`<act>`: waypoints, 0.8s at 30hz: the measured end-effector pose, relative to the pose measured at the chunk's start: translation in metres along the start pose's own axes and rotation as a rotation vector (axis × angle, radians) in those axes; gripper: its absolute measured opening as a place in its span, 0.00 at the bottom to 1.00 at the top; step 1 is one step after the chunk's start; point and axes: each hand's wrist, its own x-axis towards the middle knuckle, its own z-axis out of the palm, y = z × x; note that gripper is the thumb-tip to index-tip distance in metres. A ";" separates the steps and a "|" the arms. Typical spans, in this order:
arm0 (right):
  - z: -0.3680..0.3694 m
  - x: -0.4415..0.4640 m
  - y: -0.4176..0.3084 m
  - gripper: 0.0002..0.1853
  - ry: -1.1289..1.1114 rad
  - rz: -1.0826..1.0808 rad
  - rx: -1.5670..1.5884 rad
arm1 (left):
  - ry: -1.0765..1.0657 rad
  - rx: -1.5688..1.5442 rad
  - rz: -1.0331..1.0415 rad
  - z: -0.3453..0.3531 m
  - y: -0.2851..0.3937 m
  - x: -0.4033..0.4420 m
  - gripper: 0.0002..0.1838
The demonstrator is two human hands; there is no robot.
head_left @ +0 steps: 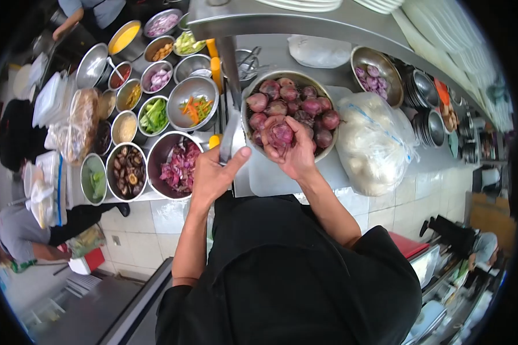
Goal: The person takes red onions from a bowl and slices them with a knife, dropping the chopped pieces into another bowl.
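Onions (286, 94), red and whole, were the business of the moment, and the steel counter (265, 41) gave them the front spot, right before the person in black. Next down in size, a bulging clear bag (374, 152) of white rounded things sat close on their right; what those things were, nobody could say through the plastic. Then came the wide metal bowl (328, 150), heaped with the onions and overlapping a pale board (270, 183). Over to the left stood a deep pot (157, 155), part filled with cut purple-red pieces (178, 172).

And the hands! The left hand (216, 181) was clenched around what looked like a knife (232, 135), the handle hidden, the blade pointing up and away beside the bowl. The right hand (298, 152), palm up and fingers curled, cradled a single onion (281, 133) just above the heap. Picking one out: that, by my reading, was the step in hand, the blade well apart from it and no cut to be made out. Bringing blade and onion together called, I judged, for a steady hold and fingertips tucked clear of the edge.
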 end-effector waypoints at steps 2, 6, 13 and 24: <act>0.012 0.008 0.007 0.22 -0.093 -0.012 -0.008 | 0.001 0.181 -0.009 -0.006 0.005 -0.004 0.25; 0.033 0.025 0.025 0.22 -0.087 -0.027 -0.085 | 0.159 0.267 0.125 -0.011 -0.006 -0.003 0.35; 0.049 0.034 0.045 0.20 -0.037 0.099 0.001 | 0.252 0.356 0.164 -0.025 -0.002 -0.008 0.41; 0.048 0.034 0.053 0.17 -0.119 0.085 -0.010 | 0.217 0.490 0.148 -0.032 -0.003 -0.011 0.39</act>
